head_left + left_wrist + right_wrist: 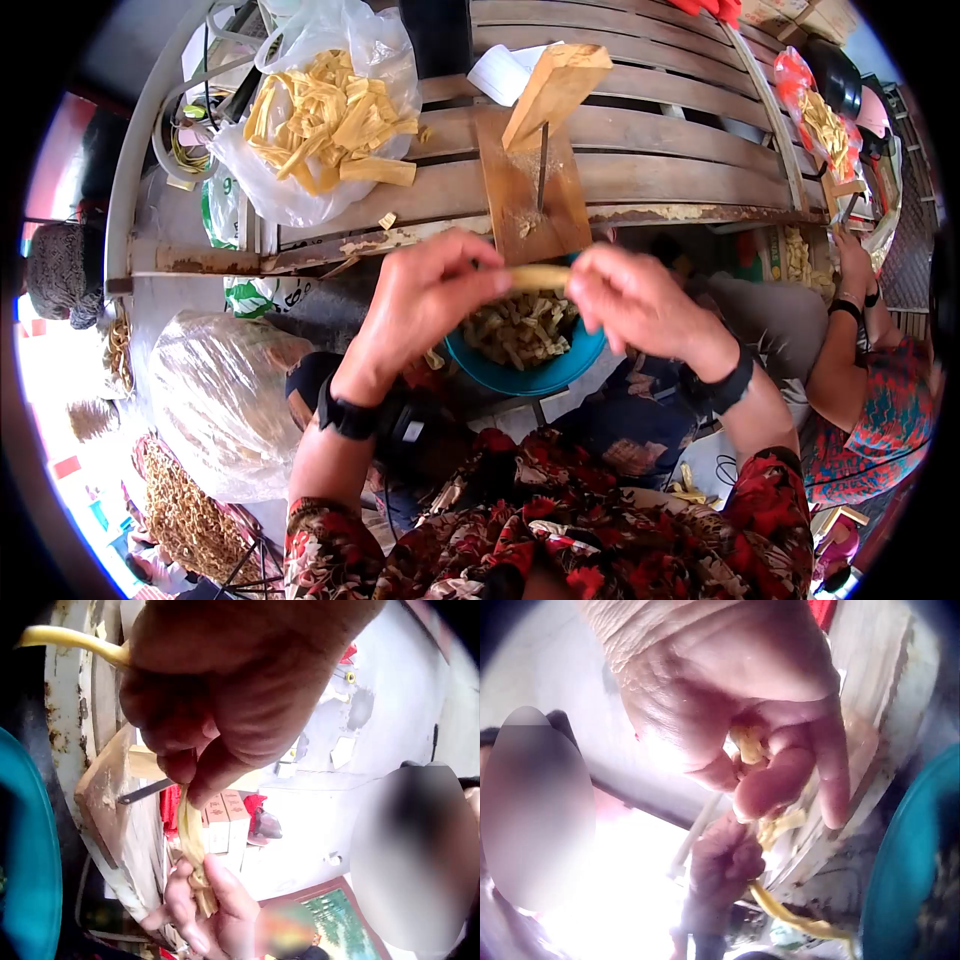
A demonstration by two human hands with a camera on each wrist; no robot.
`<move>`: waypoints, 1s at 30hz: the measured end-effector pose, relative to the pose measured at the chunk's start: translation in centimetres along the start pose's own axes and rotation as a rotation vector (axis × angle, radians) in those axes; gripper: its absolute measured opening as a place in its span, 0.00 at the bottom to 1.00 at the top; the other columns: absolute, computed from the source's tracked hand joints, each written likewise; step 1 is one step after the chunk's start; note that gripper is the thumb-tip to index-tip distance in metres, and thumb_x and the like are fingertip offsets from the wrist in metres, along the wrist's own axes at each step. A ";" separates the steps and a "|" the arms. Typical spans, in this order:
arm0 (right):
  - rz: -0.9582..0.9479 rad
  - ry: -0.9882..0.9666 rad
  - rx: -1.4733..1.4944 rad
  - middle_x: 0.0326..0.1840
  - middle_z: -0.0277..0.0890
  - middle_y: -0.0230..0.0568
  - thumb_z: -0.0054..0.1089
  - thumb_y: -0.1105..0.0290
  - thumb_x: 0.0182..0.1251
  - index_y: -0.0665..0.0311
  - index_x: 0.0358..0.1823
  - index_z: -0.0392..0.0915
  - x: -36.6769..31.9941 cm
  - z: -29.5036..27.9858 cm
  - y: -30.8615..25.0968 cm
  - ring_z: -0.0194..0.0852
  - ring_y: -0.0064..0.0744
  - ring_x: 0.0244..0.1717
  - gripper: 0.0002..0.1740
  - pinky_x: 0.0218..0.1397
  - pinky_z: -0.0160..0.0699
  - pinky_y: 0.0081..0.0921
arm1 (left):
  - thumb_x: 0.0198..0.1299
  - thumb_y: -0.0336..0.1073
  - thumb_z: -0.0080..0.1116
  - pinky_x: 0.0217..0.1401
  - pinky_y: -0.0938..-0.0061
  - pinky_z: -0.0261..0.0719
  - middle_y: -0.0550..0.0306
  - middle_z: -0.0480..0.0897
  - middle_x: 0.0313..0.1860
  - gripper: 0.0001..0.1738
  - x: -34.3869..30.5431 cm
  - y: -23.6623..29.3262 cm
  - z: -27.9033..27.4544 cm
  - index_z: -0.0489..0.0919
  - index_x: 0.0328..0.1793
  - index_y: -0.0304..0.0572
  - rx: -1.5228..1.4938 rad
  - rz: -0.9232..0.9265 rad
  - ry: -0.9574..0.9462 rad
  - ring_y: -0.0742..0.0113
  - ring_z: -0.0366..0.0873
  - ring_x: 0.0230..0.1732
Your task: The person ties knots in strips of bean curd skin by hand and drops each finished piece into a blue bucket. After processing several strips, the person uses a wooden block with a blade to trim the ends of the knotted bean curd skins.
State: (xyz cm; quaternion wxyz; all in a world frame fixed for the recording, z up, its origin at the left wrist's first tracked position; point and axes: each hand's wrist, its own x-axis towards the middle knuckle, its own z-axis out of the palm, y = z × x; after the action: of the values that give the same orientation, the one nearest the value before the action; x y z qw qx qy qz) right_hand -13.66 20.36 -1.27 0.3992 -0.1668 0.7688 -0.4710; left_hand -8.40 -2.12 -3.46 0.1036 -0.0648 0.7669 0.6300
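Observation:
A pale yellow strip is stretched between both hands above a teal basin holding short yellowish pieces. The left hand pinches one end between thumb and fingers; in the left wrist view a long tail of strip sticks out behind that hand. The right hand grips the other end, where the strip looks folded or knotted in the left wrist view. In the right wrist view a yellow bit shows inside the curled fingers of the right hand.
A slatted bench carries a wooden board with an upright blade and a wood block. To its left lies a plastic bag of yellow strips. A wrapped bundle stands at left; another person's arm is at right.

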 end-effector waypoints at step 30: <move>-0.416 0.533 0.258 0.31 0.78 0.40 0.50 0.68 0.70 0.68 0.35 0.71 -6.9 7.4 -1.1 0.75 0.18 0.27 0.09 0.29 0.74 0.14 | 0.47 0.20 0.51 0.53 0.73 0.72 0.50 0.78 0.44 0.11 -6.9 4.0 1.7 0.75 0.39 0.32 -0.375 -0.053 -0.178 0.64 0.77 0.48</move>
State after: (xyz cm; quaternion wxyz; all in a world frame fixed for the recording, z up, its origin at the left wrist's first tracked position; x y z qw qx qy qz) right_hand -3.79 19.81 1.03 0.0980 -0.1394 0.7297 -0.6622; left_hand -2.46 0.11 1.75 0.1737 -0.0474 0.6222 0.7619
